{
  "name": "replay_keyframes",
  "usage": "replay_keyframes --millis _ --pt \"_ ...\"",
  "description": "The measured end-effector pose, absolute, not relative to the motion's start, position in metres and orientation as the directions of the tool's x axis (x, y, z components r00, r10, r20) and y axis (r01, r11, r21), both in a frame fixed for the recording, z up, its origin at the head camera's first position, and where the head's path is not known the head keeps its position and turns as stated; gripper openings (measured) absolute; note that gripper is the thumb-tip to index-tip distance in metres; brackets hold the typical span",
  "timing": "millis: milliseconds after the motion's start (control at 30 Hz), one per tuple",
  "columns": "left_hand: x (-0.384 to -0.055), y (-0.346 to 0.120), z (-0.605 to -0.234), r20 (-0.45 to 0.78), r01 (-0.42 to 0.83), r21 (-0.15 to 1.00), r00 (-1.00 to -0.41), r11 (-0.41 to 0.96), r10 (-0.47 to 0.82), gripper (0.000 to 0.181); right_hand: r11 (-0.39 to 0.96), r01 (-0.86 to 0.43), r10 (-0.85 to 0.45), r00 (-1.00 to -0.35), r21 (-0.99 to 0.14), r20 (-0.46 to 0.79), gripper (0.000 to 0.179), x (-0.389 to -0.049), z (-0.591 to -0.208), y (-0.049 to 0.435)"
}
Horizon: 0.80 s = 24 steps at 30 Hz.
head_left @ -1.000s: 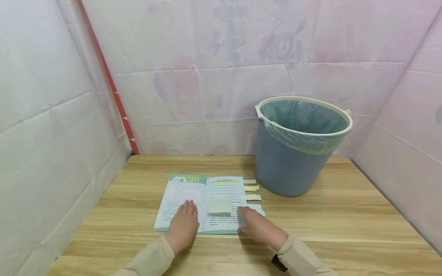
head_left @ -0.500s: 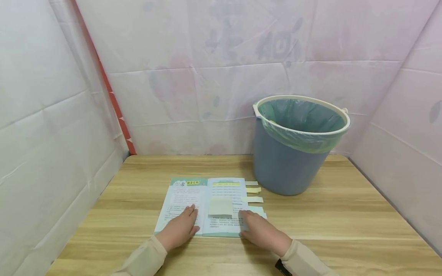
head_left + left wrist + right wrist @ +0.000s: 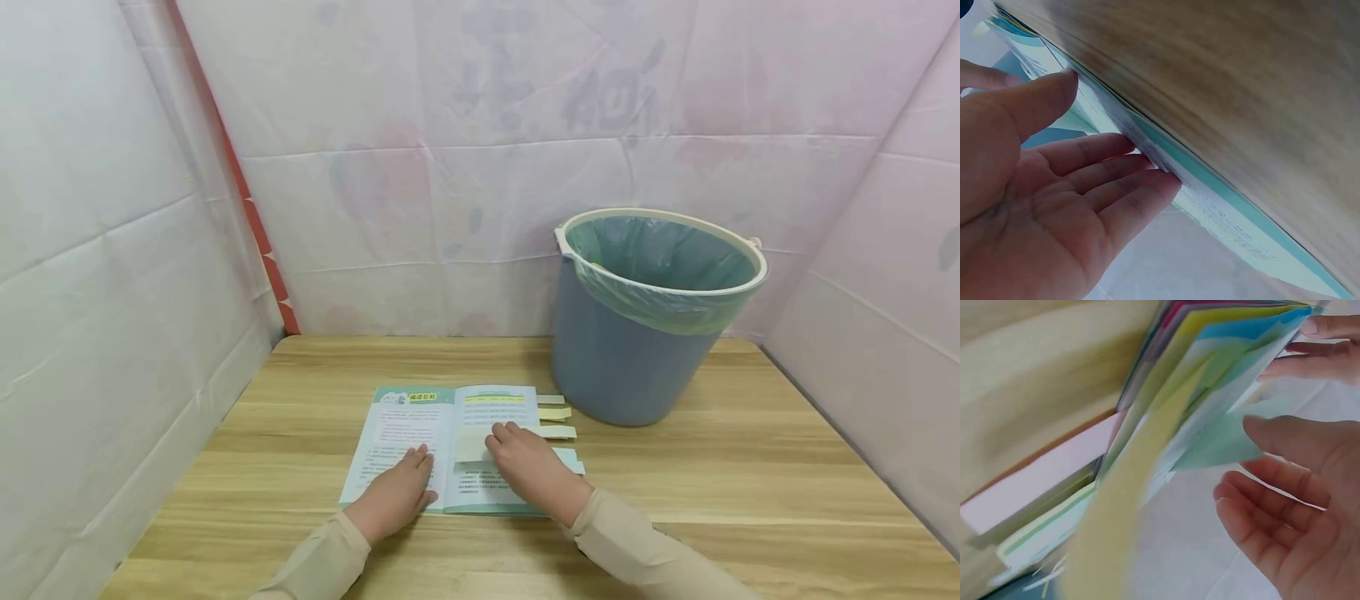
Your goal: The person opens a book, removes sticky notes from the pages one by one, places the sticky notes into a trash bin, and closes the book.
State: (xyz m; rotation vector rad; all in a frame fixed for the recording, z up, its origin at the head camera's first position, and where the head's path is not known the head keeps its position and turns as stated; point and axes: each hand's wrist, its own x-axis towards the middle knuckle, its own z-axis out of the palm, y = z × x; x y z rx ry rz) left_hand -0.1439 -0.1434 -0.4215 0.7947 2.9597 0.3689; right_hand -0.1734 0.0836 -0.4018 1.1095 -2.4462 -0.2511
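Left hand (image 3: 397, 493) lay straight-fingered on book (image 3: 397, 429); right hand (image 3: 536, 468) pinched note (image 3: 471, 446), thumb (image 3: 1272, 434) clear only right-wrist; bin (image 3: 622, 358) held liner (image 3: 645, 246).

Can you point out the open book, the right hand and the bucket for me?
Open book (image 3: 401, 427), head view: on its left page.
Right hand (image 3: 534, 468), head view: on the back of the hand.
Bucket (image 3: 626, 358), head view: on the front of its outer side.
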Motion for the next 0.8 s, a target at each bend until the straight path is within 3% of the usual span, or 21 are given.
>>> replay_keyframes --millis 300,800 --pt "-0.1456 -0.1427 -0.4244 0.010 0.484 0.217 -0.869 0.848 0.494 0.051 0.685 -0.631 -0.728 -0.610 0.363 0.313 0.012 -0.1772 -0.4039 0.0738" --pt "-0.1458 -0.1405 -0.4214 -0.012 0.472 0.209 -0.875 0.857 0.484 0.051 0.807 -0.564 -0.586 -0.726 0.178 0.359 0.014 -0.1823 -0.4061 0.0769"
